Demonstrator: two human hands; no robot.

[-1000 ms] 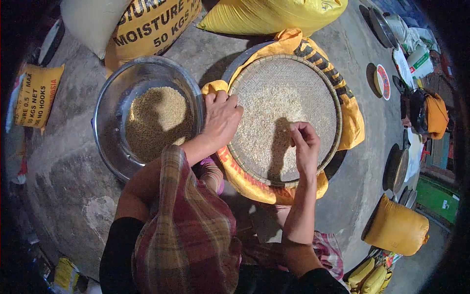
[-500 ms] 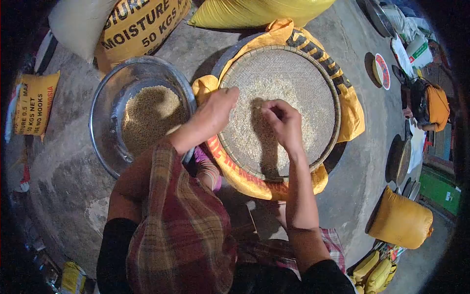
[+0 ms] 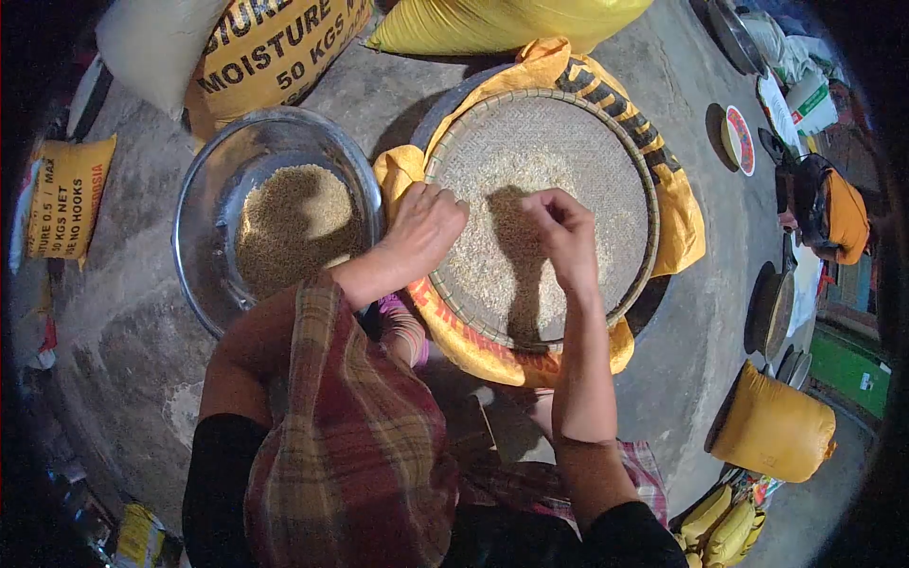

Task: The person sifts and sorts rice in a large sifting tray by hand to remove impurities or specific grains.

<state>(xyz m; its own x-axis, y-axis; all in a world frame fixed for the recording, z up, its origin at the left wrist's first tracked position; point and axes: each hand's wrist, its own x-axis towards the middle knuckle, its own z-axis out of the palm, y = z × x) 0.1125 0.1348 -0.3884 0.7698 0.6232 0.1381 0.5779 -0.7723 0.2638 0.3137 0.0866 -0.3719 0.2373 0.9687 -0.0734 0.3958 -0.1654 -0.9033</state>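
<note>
A round woven winnowing tray (image 3: pixel 625 237) holds pale, husked-looking grain (image 3: pixel 473 275) spread over its middle. My left hand (image 3: pixel 428 225) is over the tray's left rim, its fingers curled closed; whatever they hold, if anything, is hidden. Above the grain, my right hand (image 3: pixel 565 235) has thumb and fingertips pinched together, and what lies between them is too small to make out. Its shadow falls across the tray. Beneath the tray lies a yellow-orange woven sack (image 3: pixel 686 237) over a wide container. To the left stands a metal basin (image 3: pixel 189 241) with brown unhusked-looking grain (image 3: pixel 289 218) in it.
Large filled sacks (image 3: pixel 284 57) and a yellow sack (image 3: pixel 492 24) stand at the back. At the far left is another printed sack (image 3: pixel 74 201). A bowl (image 3: pixel 739 139), a pan (image 3: pixel 778 308) and a tan sack (image 3: pixel 775 426) are on the right.
My left hand has lowered slightly and turned, its fingers now more curled. My right hand has shifted a little to the right, still pinched. Tray and basin have stayed in place.
</note>
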